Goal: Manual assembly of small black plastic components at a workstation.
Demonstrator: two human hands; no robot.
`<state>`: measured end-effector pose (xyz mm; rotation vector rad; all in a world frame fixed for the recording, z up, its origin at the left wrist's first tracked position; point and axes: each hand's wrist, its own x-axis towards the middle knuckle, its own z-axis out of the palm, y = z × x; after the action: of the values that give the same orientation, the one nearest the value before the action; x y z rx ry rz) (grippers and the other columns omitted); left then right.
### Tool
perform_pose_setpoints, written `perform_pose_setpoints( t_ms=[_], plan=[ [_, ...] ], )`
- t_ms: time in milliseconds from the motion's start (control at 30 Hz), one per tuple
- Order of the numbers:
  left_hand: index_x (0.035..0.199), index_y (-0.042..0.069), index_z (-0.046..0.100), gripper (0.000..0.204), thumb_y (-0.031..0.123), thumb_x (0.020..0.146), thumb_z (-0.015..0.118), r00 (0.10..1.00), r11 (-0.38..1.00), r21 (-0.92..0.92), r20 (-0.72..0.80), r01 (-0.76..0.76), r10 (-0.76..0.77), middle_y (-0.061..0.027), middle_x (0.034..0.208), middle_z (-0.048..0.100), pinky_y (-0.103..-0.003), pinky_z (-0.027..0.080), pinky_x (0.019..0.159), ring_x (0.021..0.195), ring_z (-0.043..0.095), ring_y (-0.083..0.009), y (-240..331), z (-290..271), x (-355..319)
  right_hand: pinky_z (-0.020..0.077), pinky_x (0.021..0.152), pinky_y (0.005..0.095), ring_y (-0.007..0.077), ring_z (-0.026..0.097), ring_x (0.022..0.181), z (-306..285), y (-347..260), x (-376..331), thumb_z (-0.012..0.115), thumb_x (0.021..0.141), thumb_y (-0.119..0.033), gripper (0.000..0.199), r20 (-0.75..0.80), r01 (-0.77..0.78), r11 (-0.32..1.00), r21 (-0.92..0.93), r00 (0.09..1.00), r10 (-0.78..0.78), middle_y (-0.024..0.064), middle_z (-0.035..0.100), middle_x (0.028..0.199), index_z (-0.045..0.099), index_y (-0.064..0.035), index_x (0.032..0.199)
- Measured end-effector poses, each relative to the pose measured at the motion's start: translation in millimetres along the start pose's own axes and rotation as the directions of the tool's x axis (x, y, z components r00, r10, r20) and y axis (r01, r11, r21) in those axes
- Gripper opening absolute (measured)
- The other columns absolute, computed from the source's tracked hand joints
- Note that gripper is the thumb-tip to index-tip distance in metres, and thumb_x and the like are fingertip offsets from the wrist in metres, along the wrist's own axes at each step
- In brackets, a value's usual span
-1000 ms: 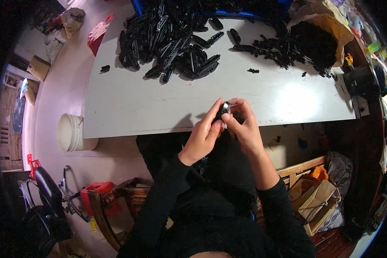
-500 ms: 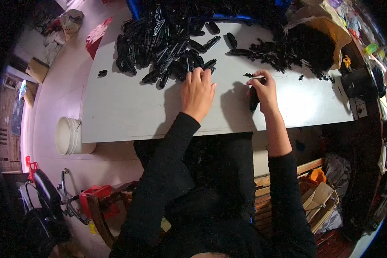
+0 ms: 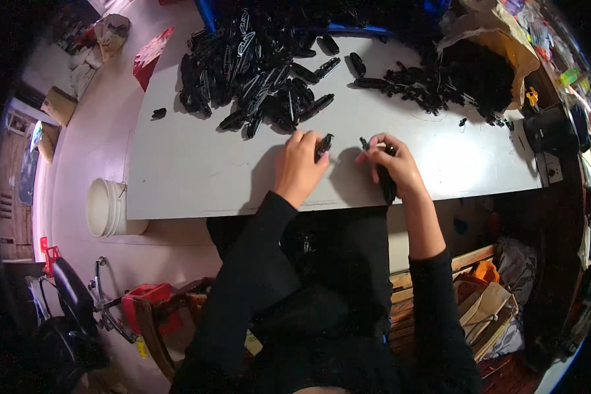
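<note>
A: Both hands are over the white worktop (image 3: pixel 177 177) now. The left hand (image 3: pixel 299 167) pinches a slim black plastic piece (image 3: pixel 323 146) at its fingertips, the piece lying just above the surface near the middle.

B: And the right hand (image 3: pixel 394 167) is closed around another long black piece (image 3: pixel 387 187) that pokes down past the palm toward the near edge. Its fingertips nip something small and dark, too tiny to tell apart.

A: Behind the left hand sits the big heap of black parts (image 3: pixel 256 72), close to the fingers but apart from them. One stray part (image 3: pixel 158 113) lies alone off to the left.

B: Further right, a thinner scatter of black parts (image 3: pixel 407 88) trails into a torn brown paper bag (image 3: pixel 499 46). Nothing lies between the two hands; bare worktop there.

A: Off the worktop, a stack of white buckets (image 3: pixel 105 207) stands on the floor at the left, and cardboard (image 3: pixel 479 308) is piled by the person's right side.
</note>
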<state>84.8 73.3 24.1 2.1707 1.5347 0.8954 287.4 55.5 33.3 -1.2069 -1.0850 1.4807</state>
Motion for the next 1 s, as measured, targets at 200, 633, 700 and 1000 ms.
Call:
perform_pose_setpoints(
  t_ms=[200, 633, 700, 1000],
  plan=[
    [0.1, 0.001, 0.047, 0.019, 0.015, 0.089, 0.053, 0.969, 0.569, -0.784, 0.203, 0.247, -0.141, -0.0042, 0.082, 0.057, -0.023, 0.043, 0.053, 0.06, 0.054, -0.0087, 5, -3, -33, 0.0403, 0.043, 0.0209, 0.0106, 0.05, 0.048, 31, -15, -38, 0.055, 0.082, -0.007, 0.014, 0.071, -0.051, 0.994, 0.095, 0.996, 0.045, 0.0145, 0.064, 0.079, 0.05, -0.0031, 0.095],
    [0.127, 0.004, 0.037, 0.036, 0.022, 0.096, 0.042, 0.919, 0.397, -0.83, 0.335, 0.392, -0.207, -0.0042, 0.091, 0.054, -0.021, 0.044, 0.068, 0.08, 0.05, -0.0072, 22, -21, -59, 0.0419, 0.044, 0.0215, 0.0095, 0.052, 0.052, 74, -2, -63, 0.065, 0.08, -0.01, 0.011, -0.005, 0.002, 0.981, 0.192, 1.0, -0.001, 0.003, 0.056, 0.07, 0.06, -0.0002, 0.082],
    [0.131, 0.002, 0.034, 0.04, 0.021, 0.096, 0.04, 0.949, 0.473, -0.824, 0.282, 0.313, -0.137, -0.0075, 0.1, 0.055, -0.023, 0.046, 0.073, 0.087, 0.053, -0.0107, 19, -16, -62, 0.0423, 0.044, 0.0216, 0.0097, 0.052, 0.054, 78, -4, -64, 0.065, 0.08, -0.009, 0.011, -0.004, -0.034, 0.982, 0.187, 0.999, 0.035, 0.0031, 0.057, 0.069, 0.06, 0.0005, 0.081],
    [0.138, -0.004, 0.019, 0.051, 0.016, 0.095, 0.04, 0.953, 0.617, -0.767, 0.29, 0.174, 0.092, -0.024, 0.131, 0.041, -0.032, 0.032, 0.099, 0.12, 0.043, -0.0264, 26, -25, -70, 0.044, 0.044, 0.0226, 0.0116, 0.055, 0.06, 80, 0, -64, 0.064, 0.082, -0.01, 0.015, -0.108, 0.023, 0.985, 0.169, 0.994, -0.005, 0.0039, 0.054, 0.077, 0.055, 0.0005, 0.089]
  ],
)
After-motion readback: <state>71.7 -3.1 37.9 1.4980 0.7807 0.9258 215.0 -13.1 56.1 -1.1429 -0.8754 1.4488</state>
